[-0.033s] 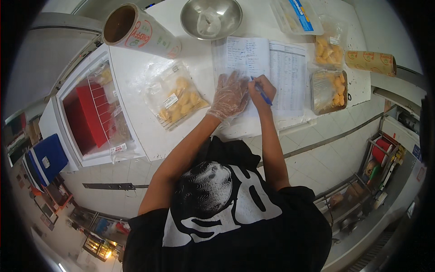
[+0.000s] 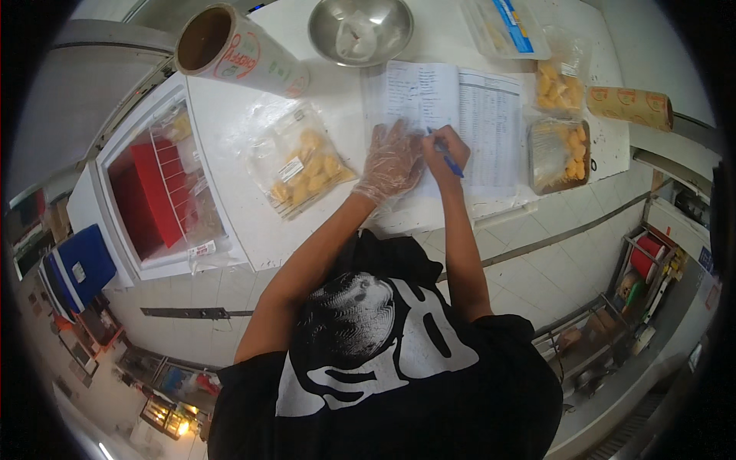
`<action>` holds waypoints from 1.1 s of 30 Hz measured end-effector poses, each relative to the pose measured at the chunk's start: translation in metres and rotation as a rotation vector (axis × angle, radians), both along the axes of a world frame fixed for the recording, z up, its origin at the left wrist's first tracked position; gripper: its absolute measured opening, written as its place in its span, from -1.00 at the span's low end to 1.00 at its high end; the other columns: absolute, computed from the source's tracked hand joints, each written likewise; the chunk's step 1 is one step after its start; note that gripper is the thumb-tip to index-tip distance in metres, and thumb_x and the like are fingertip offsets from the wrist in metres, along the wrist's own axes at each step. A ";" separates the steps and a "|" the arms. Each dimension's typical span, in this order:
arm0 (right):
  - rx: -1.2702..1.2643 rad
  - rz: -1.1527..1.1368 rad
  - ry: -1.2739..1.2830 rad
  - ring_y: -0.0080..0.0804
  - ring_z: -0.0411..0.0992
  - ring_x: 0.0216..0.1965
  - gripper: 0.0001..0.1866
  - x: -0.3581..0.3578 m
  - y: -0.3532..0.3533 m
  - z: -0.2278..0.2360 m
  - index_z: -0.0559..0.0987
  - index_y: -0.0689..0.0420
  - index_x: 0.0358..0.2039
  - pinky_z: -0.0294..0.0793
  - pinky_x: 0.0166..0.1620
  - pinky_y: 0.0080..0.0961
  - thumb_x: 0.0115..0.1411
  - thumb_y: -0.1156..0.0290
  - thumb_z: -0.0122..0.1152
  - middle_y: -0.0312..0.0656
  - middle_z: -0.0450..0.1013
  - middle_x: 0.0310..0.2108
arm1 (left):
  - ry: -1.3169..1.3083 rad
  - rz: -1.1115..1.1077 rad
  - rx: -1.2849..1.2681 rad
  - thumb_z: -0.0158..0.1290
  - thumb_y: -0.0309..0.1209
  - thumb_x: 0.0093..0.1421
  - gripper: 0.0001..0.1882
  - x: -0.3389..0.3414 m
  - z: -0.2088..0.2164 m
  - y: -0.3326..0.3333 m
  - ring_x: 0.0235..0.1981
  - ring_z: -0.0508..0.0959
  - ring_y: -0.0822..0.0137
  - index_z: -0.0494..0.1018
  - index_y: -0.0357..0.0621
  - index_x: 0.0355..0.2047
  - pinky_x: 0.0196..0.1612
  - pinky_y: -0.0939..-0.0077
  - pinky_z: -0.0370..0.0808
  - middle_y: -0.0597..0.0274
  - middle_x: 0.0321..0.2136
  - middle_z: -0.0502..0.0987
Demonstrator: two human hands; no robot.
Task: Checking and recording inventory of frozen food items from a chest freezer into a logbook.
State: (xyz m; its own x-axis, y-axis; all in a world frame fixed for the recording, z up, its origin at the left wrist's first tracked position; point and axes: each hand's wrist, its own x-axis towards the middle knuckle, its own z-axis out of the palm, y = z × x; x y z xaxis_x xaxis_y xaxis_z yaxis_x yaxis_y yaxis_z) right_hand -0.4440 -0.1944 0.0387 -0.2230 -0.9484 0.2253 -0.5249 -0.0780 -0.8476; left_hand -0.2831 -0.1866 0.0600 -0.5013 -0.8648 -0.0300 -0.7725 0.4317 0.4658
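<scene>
An open notebook (image 2: 418, 96) with handwriting on its left page and a printed table on its right page lies on the white worktop. My left hand (image 2: 391, 161), in a clear plastic glove, rests flat on the lower left page with its fingers stretched out. My bare right hand (image 2: 445, 153) grips a blue pen (image 2: 452, 164), its tip at the left page near the inner fold. Left of my gloved hand lies a clear bag of yellow-orange food pieces (image 2: 310, 169); the bag and hand are apart.
A steel bowl (image 2: 318, 34) holding crumpled clear plastic and a large film roll (image 2: 264, 65) stand at the back. To the right are a metal tray of food pieces (image 2: 571, 157), another bag (image 2: 556, 88), a plastic tub (image 2: 491, 34) and a brown roll (image 2: 629, 107). An open freezer hatch (image 2: 230, 238) is at left.
</scene>
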 end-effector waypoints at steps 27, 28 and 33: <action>-0.008 -0.037 0.007 -0.51 0.45 -0.58 -0.89 -0.006 0.000 -0.008 0.55 0.16 -0.49 0.45 -0.45 -0.52 0.03 0.53 0.35 -0.21 0.49 -0.60 | 0.018 0.009 -0.023 0.16 -0.12 0.20 -0.40 -0.006 -0.010 0.001 0.42 0.16 -0.05 0.42 0.04 0.24 0.33 -0.35 0.02 0.26 0.25 0.40; -0.051 -0.027 0.008 -0.65 0.39 -0.62 -0.91 -0.006 -0.001 -0.008 0.57 0.19 -0.46 0.39 -0.49 -0.60 0.07 0.54 0.34 -0.25 0.46 -0.66 | 0.004 0.006 -0.031 0.16 -0.12 0.20 -0.40 -0.006 -0.010 0.001 0.41 0.17 -0.05 0.42 0.04 0.25 0.34 -0.35 0.02 0.26 0.25 0.40; -0.033 -0.040 0.026 -0.64 0.40 -0.61 -0.91 -0.008 -0.002 -0.014 0.57 0.19 -0.46 0.40 -0.49 -0.59 0.07 0.54 0.35 -0.24 0.47 -0.65 | 0.047 0.006 -0.007 0.12 -0.13 0.23 -0.45 -0.009 -0.004 0.000 0.42 0.18 -0.07 0.48 -0.01 0.20 0.36 -0.40 0.00 0.20 0.25 0.44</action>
State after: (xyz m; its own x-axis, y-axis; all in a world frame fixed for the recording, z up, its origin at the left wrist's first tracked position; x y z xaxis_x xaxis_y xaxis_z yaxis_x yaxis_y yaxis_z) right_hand -0.4519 -0.1969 0.0245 -0.2545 -0.9308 0.2624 -0.5503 -0.0837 -0.8307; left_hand -0.2917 -0.1865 0.0556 -0.4967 -0.8679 -0.0006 -0.7524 0.4303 0.4987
